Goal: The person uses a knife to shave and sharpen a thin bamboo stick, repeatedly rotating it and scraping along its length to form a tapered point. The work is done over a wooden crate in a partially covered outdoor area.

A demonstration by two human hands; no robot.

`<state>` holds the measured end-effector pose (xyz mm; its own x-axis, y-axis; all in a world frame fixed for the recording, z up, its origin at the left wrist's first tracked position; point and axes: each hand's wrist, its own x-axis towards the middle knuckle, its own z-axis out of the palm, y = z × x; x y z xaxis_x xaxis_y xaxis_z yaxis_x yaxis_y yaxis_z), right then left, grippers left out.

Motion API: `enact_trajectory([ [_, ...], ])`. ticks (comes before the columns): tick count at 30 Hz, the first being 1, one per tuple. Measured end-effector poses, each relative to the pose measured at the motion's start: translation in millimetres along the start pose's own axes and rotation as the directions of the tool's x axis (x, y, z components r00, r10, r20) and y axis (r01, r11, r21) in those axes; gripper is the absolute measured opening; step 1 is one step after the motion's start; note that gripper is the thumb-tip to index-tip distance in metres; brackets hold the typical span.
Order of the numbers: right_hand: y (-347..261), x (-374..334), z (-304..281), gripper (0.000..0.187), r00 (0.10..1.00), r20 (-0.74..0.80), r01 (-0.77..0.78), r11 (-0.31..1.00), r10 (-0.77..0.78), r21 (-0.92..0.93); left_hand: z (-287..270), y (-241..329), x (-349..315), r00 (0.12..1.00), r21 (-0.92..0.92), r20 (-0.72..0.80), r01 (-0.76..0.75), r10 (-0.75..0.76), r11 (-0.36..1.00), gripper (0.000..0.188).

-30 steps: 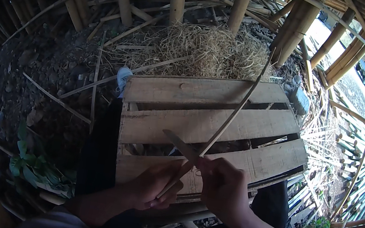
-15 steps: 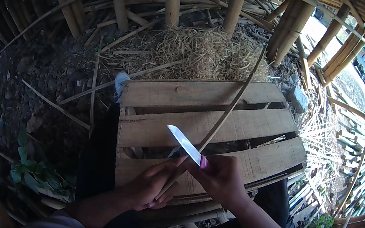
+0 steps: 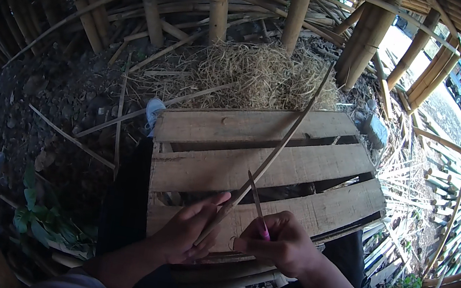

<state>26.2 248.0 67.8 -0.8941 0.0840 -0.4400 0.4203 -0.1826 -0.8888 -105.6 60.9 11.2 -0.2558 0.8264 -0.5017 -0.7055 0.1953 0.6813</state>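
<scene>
A long, thin bamboo strip (image 3: pixel 272 155) slants up and away over the slatted wooden crate (image 3: pixel 202 167). My left hand (image 3: pixel 189 227) holds the strip near its close end, with the index finger stretched along it. In my right hand (image 3: pixel 277 241) is a knife (image 3: pixel 255 194) with a pink handle, gripped in closed fingers. Its narrow blade points up and to the left, its tip at or just beside the strip; I cannot tell whether they touch. The crate lies in front of me, between my legs.
A heap of pale shavings (image 3: pixel 254 78) lies beyond the crate, before upright bamboo posts (image 3: pixel 217 7). Many cut bamboo poles (image 3: pixel 456 218) are stacked at the right. A grey block (image 3: pixel 375 131) sits by the crate's far right corner. Leafy plants (image 3: pixel 41 219) grow at the lower left.
My right hand has drawn down and turned the knife, so its blade now shows edge-on instead of broad and bright. The hands have moved apart, and my left fingers have loosened somewhat.
</scene>
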Motion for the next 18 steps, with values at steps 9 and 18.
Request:
enact_trajectory([
  [9, -15.5, 5.8, -52.3, 0.030, 0.877, -0.481, -0.101, 0.968, -0.022, -0.229, -1.7, 0.8, -5.2, 0.996, -0.067, 0.075, 0.058, -0.053, 0.996, 0.047],
  [18, -14.7, 11.5, -54.8, 0.036, 0.830, -0.549, -0.032, 0.975, -0.095, -0.218, -2.6, -2.3, -4.3, 0.993, -0.056, 0.116, 0.038, -0.031, 0.998, 0.045],
])
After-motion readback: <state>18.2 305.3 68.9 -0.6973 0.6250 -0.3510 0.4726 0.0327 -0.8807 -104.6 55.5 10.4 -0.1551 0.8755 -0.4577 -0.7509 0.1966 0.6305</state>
